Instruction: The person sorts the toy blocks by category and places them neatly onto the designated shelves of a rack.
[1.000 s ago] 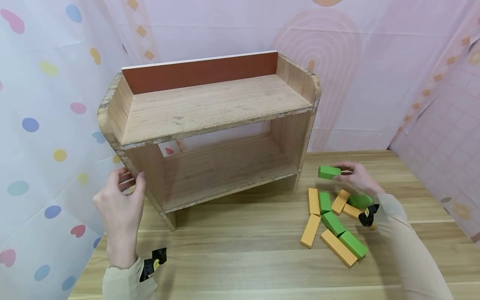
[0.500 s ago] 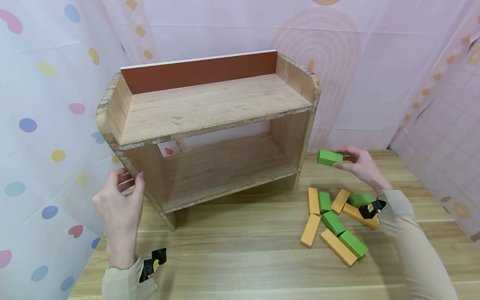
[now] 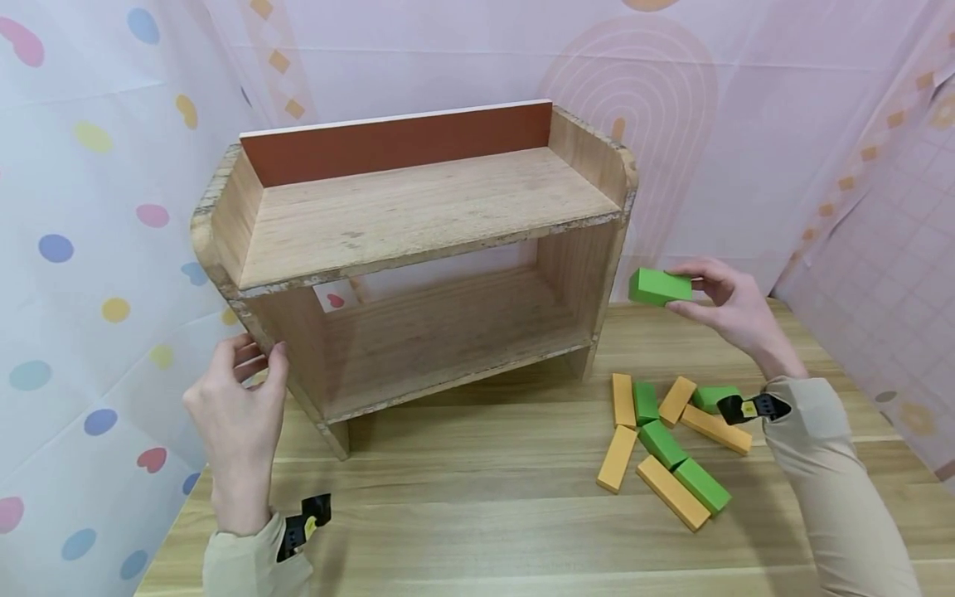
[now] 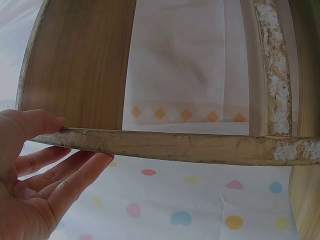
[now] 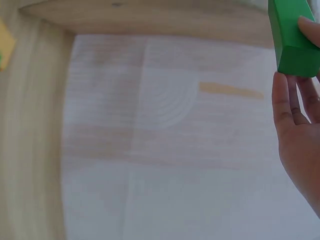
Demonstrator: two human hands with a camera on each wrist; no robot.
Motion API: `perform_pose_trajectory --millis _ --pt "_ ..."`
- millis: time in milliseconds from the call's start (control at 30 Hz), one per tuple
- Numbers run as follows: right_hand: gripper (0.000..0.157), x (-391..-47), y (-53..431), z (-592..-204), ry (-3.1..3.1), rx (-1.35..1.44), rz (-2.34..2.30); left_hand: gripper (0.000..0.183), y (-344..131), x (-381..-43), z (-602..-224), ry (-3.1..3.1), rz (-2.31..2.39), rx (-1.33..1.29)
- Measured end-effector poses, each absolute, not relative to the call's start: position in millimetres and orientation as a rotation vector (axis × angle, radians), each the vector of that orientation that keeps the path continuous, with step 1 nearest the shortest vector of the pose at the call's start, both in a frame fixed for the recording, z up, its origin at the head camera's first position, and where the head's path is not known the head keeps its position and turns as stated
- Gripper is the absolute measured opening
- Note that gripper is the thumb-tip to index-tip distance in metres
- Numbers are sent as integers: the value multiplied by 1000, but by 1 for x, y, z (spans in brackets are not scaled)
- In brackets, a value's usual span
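Note:
A small two-tier wooden shelf [image 3: 433, 207] with rough, worn edges stands on the table. My left hand [image 3: 242, 414] grips the front edge of its left side panel; in the left wrist view the thumb [image 4: 42, 124] lies on one face of that panel [image 4: 175, 147] and the fingers on the other. Right of the shelf, my right hand [image 3: 734, 311] holds a green block [image 3: 660, 286] up in the air, pinched between thumb and fingers. The same green block [image 5: 295, 45] shows at the top right of the right wrist view, apart from the shelf.
Several orange blocks [image 3: 674, 493] and green blocks [image 3: 662, 444] lie loosely grouped on the wooden table [image 3: 477, 522], below my right hand. Patterned cloth [image 3: 448, 58] hangs behind the shelf and at both sides.
My right hand has lifted the green block higher above the table and drawn slightly toward me. The left hand has stayed in place on the side panel.

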State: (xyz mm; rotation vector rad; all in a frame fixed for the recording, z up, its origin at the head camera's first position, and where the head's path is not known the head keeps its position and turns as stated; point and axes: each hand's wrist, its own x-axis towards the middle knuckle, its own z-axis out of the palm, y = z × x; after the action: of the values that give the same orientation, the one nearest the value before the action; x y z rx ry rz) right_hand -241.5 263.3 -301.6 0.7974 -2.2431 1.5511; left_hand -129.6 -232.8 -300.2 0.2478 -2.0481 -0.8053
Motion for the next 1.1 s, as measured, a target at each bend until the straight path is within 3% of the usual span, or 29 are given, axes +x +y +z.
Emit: perform_pose_trajectory --millis 767,1100 --pt "40 -237 197 -240 -1997 933 1699 29 -234 -129 -301 -2043 -808 245" --pt "39 -239 151 -222 -2107 859 1458 29 -233 -130 -301 -2053 -808 247"
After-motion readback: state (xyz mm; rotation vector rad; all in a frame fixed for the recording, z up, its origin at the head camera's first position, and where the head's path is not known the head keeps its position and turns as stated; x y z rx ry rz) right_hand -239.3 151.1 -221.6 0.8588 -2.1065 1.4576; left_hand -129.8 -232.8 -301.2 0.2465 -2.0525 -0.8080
